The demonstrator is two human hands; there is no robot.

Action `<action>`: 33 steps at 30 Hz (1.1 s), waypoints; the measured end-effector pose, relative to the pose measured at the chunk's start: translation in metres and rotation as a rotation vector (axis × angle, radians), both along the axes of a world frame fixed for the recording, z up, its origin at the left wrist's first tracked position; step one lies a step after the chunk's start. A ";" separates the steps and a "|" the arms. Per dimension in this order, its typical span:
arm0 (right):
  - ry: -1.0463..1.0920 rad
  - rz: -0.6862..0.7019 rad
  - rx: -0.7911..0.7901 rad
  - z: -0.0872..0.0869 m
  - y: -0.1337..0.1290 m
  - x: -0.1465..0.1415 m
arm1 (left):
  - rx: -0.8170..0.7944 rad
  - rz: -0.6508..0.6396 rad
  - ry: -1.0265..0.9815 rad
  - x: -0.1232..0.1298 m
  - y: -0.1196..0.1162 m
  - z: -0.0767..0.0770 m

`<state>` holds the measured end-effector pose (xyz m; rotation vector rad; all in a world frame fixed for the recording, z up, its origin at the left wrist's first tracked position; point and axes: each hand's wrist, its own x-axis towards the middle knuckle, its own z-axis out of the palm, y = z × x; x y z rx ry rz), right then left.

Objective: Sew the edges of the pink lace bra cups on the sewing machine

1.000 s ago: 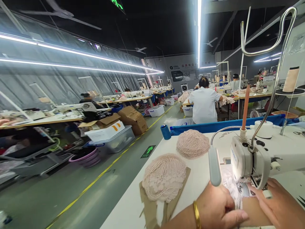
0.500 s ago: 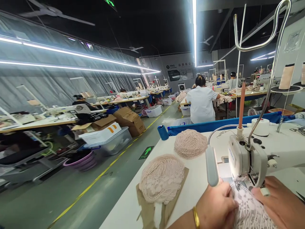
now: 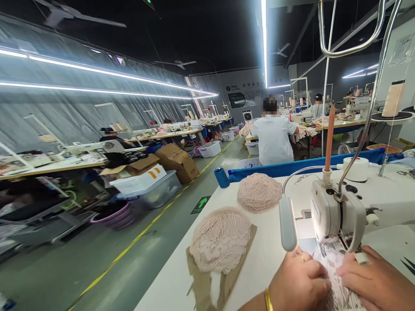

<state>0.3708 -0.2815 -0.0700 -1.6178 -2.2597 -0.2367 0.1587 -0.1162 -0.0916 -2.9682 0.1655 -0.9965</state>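
Lace (image 3: 330,263) is right in at the machine (image 3: 326,211), folks, one end at the presser foot (image 3: 322,248) and the loose, stringy part spilling down toward the person! Left hand (image 3: 296,276): fingers curled in, nearly closed, with the lace's edge in their hold. Right hand (image 3: 378,276): fingers bent and laid on the other side, though whether they grip or only press, I can't tell. So this piece looks partway through, by my reading, its stringy part lying clear of the foot; how much is stitched stays hidden. And over on the table (image 3: 171,289), two more, the far mound (image 3: 259,193) and the near mound (image 3: 220,242), both untouched by either hand, finished or waiting, no telling from here
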 end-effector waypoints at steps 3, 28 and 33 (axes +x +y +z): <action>-0.017 -0.003 0.013 -0.005 0.000 0.002 | -0.023 0.012 -0.042 0.000 -0.002 0.003; 0.051 0.140 0.065 -0.017 0.005 0.005 | -0.020 -0.011 -0.058 -0.002 -0.005 -0.003; 0.024 0.063 0.078 -0.005 0.003 0.001 | -0.034 0.010 -0.082 0.001 -0.003 0.002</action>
